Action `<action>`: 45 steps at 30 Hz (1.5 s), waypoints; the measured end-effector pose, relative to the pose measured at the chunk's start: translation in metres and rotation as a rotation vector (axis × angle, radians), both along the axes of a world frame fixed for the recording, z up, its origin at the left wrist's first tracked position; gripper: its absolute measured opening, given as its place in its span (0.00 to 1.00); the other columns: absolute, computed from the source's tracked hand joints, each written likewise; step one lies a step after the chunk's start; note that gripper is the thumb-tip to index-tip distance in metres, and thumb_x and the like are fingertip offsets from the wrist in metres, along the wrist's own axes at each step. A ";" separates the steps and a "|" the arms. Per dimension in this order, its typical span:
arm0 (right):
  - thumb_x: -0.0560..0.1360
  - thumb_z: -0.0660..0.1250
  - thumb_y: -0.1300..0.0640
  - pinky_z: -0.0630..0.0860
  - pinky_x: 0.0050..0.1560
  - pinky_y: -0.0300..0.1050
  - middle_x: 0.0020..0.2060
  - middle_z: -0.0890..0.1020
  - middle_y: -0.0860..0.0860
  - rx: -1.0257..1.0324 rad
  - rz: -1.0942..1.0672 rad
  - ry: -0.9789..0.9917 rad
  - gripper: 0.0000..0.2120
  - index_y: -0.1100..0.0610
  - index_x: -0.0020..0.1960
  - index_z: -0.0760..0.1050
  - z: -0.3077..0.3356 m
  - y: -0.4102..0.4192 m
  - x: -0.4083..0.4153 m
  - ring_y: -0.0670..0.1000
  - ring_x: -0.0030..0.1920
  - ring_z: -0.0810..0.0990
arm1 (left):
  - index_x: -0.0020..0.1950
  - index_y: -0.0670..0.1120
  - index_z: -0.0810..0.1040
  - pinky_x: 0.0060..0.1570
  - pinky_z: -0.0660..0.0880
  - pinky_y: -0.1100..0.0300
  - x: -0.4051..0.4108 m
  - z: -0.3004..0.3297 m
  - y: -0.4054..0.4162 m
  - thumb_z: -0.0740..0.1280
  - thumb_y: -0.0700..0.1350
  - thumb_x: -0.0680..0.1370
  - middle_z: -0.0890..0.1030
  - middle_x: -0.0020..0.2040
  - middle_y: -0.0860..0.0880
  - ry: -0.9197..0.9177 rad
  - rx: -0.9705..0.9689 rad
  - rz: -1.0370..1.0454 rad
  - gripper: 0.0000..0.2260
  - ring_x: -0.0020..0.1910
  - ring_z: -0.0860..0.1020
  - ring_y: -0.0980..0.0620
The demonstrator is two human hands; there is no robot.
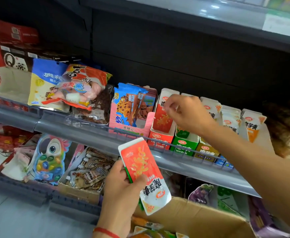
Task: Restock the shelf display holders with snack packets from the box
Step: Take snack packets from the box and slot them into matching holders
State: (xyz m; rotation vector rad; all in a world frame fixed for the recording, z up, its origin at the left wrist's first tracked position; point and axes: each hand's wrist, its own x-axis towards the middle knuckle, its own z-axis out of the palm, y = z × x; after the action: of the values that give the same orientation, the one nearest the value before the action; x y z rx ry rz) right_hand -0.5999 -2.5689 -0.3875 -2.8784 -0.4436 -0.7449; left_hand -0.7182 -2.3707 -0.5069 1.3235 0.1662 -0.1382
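Shop shelving, dark-backed. My right hand [183, 112] pinches a red packet [162, 121] in the red holder [159, 140]; it could jam. My left hand [121, 189] grips spare packets [140, 167] loosely above the box [192, 219]; they might slip.

free: dark gap above the holders [164, 115], 12 o'clock, under the upper shelf [209, 16] | blocked: wire rail [96, 124] before them, 6 o'clock | cookie box [132, 109] at 9 | right hand [185, 112] over red holder's mouth
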 end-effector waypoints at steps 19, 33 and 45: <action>0.76 0.73 0.60 0.79 0.38 0.39 0.44 0.88 0.57 1.069 -0.058 0.552 0.04 0.62 0.48 0.82 -0.030 -0.037 -0.141 0.50 0.40 0.83 | 0.53 0.43 0.83 0.54 0.81 0.45 -0.018 0.003 -0.018 0.71 0.37 0.78 0.88 0.46 0.45 0.068 -0.139 0.091 0.06 0.45 0.86 0.46; 0.78 0.71 0.50 0.81 0.56 0.56 0.46 0.85 0.46 0.186 -0.155 -0.077 0.06 0.49 0.54 0.84 0.079 -0.027 0.001 0.49 0.50 0.83 | 0.50 0.44 0.83 0.47 0.82 0.52 -0.010 0.007 -0.016 0.68 0.33 0.78 0.88 0.42 0.47 0.103 -0.053 0.017 0.07 0.39 0.86 0.51; 0.79 0.70 0.50 0.80 0.54 0.56 0.52 0.85 0.49 -0.095 -0.160 0.115 0.09 0.49 0.59 0.81 0.038 0.002 0.048 0.54 0.53 0.83 | 0.48 0.46 0.83 0.47 0.81 0.52 -0.003 0.011 -0.006 0.69 0.34 0.78 0.87 0.40 0.50 0.095 -0.055 0.013 0.08 0.39 0.86 0.52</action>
State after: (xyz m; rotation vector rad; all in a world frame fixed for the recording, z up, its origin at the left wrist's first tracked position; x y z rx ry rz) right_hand -0.5523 -2.5670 -0.3496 -3.0536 -0.2437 -0.5912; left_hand -0.7216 -2.3769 -0.4959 1.2617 0.2496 -0.1930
